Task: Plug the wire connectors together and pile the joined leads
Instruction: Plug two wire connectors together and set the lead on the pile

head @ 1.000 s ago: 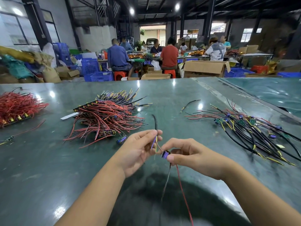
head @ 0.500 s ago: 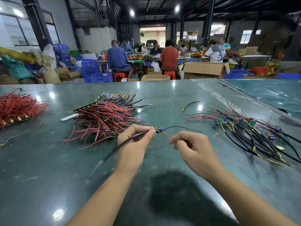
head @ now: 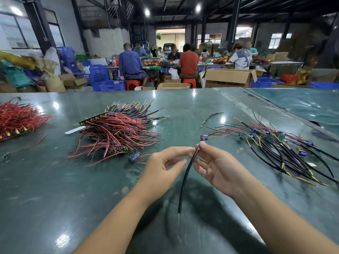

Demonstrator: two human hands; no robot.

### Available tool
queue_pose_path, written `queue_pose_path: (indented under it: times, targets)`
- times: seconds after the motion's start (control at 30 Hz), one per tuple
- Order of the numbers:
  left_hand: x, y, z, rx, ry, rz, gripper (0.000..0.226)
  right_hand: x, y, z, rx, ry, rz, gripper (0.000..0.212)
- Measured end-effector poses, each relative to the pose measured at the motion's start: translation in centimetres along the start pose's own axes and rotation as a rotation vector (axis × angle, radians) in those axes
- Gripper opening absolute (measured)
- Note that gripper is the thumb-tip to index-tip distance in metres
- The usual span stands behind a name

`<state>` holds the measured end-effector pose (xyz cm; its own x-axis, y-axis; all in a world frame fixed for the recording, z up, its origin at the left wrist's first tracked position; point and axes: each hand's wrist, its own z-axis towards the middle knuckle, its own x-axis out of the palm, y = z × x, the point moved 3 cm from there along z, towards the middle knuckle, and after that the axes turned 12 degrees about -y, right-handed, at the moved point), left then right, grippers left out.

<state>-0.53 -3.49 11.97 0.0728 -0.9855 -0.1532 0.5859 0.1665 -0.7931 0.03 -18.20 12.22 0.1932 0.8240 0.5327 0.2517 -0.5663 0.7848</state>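
From the head view, both hands are above the green desk [head: 55, 180]. The right hand [head: 218, 167] pinches the top of a black lead [head: 185, 178] between thumb and finger; its lower end hangs down, blurred. The left hand [head: 161, 171] is near the lead, fingers half curled; I cannot tell if it grasps. The small purple connector [head: 204, 138] is just above the fingertips. A pile of joined leads [head: 286, 151] lies on the right, and a heap of red wires [head: 117, 131] on the left.

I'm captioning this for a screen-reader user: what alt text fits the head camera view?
Two bare hands pinch a black lead above a green table, the right hand at its purple connector end, the left hand beside it. Red-wire pile lies left, joined leads pile right.
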Motion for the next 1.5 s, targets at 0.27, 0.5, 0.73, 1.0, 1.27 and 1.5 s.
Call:
queue_pose_path:
  times: [0.27, 0.5, 0.73, 1.0, 1.27, 1.5]
  targets:
    - [-0.5, 1.5, 0.5, -0.69, -0.192, -0.363, 0.02, 0.8, -0.3, -1.1, -0.083, 0.239, -0.428, 0.018]
    - [-0.7, 1.6, 0.4, -0.622, -0.113, -0.487, 0.03, 1.2, -1.0, -1.8, -0.147, 0.311, -0.698, 0.015]
    - [-1.2, 1.9, 0.3, -0.607, -0.129, -0.533, 0.035, 0.4, 0.0, -1.5, -0.182, 0.304, -0.784, 0.013]
    - [-1.2, 2.0, 0.5, -0.342, -0.173, -0.089, 0.018, 0.1, -0.4, -0.8, -0.294, 0.157, -0.97, 0.014]
    - [-1.0, 1.8, 0.5, -0.422, -0.169, -0.147, 0.03, 0.6, -0.6, -0.9, -0.472, 0.164, -1.001, 0.026]
    - [-2.1, 1.7, 0.9, -0.535, -0.367, -0.409, 0.029, 0.3, 0.0, -1.1, -0.364, 0.259, -0.878, 0.024]
